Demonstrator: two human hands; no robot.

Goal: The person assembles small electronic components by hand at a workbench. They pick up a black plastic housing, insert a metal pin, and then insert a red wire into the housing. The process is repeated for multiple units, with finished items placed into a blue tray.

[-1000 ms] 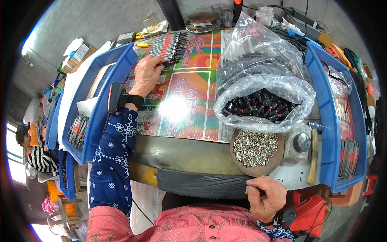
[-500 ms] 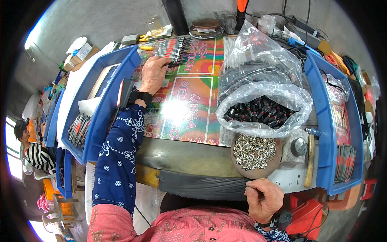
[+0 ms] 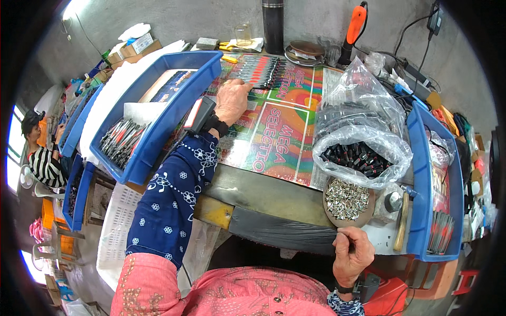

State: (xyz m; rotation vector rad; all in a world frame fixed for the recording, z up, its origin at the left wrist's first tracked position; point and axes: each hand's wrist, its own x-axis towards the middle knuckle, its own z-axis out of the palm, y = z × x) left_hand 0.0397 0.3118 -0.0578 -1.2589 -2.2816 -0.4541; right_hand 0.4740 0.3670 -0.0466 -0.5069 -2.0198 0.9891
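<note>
My left hand reaches across the table to the near end of a row of slim red, black and silver pen-like tools. Its fingers stretch forward and touch or nearly touch the row; some fingertips are hidden, and I see nothing held. At the table's front edge is my right hand, fingers curled with the thumb close to them and nothing visible between. Just beyond it sits a round dish of small silver metal parts. Behind that, a clear plastic bag gapes open, full of black pieces with red bands.
A blue bin holding more slim tools stands left, beside my forearm. Another blue bin is at the right, with a wooden-handled hammer and a metal block beside it. Far left, a person in stripes sits.
The whole view has shifted, so the table appears further right and tilted. My left hand stays at the row's near end. The right hand remains curled by the table edge.
</note>
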